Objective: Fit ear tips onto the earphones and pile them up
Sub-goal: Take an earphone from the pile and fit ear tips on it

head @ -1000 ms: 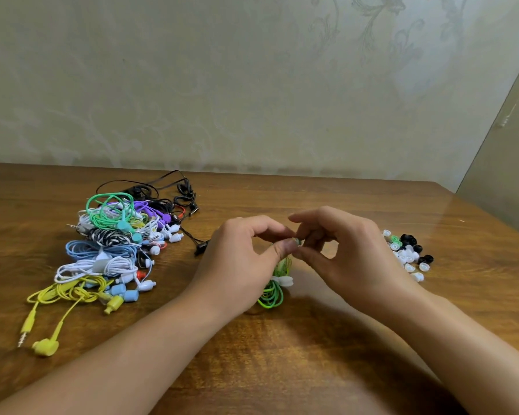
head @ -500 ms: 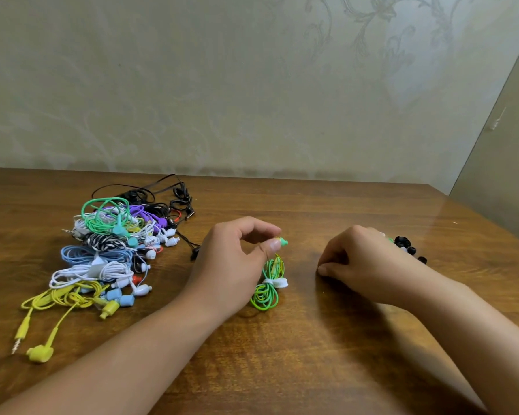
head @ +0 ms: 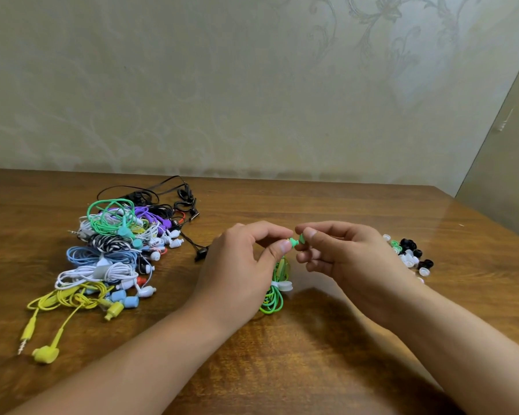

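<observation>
My left hand (head: 240,271) pinches the bud of a green earphone (head: 292,242) between thumb and forefinger, its coiled green cable (head: 274,295) hanging down to the table with a white tie around it. My right hand (head: 348,256) pinches a small green ear tip (head: 302,238) right at the bud's nozzle; the two nearly touch. A pile of coiled earphones (head: 111,253) in green, purple, blue, white, yellow and black lies on the left. Loose ear tips (head: 411,254), black, white and green, lie in a small heap behind my right hand.
The wooden table (head: 282,369) reaches to a patterned wall at the back. Its right edge runs diagonally beside the ear tips. A yellow earphone (head: 45,353) with its jack trails from the pile toward the front left. Black cables (head: 174,193) loop at the pile's far side.
My right hand went to the heap of ear tips on the right and has come back with a green tip, up to the bud held in my left hand.
</observation>
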